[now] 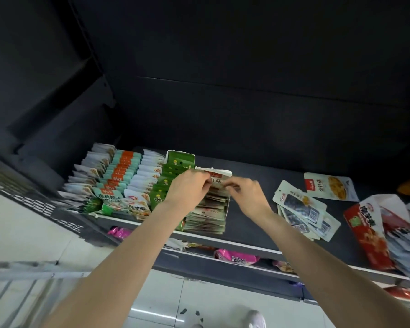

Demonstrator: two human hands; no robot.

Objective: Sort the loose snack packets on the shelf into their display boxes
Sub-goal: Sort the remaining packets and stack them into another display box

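Observation:
A white display box point(223, 173) packed with brown snack packets point(210, 213) stands on the dark shelf point(251, 209). Both hands are over the back of this box. My left hand point(187, 189) has its fingers curled on the rearmost packets. My right hand point(245, 195) pinches the top of a packet there too. A loose pile of white packets with dark pictures point(303, 213) lies on the shelf to the right. One more loose white packet point(329, 187) lies behind that pile.
Rows of packets in boxes fill the shelf's left: white ones point(92, 176), teal and orange ones point(118, 171), green ones point(171, 171). A red box point(369, 235) lies tipped at the right. Pink packets point(234, 256) sit on the shelf below.

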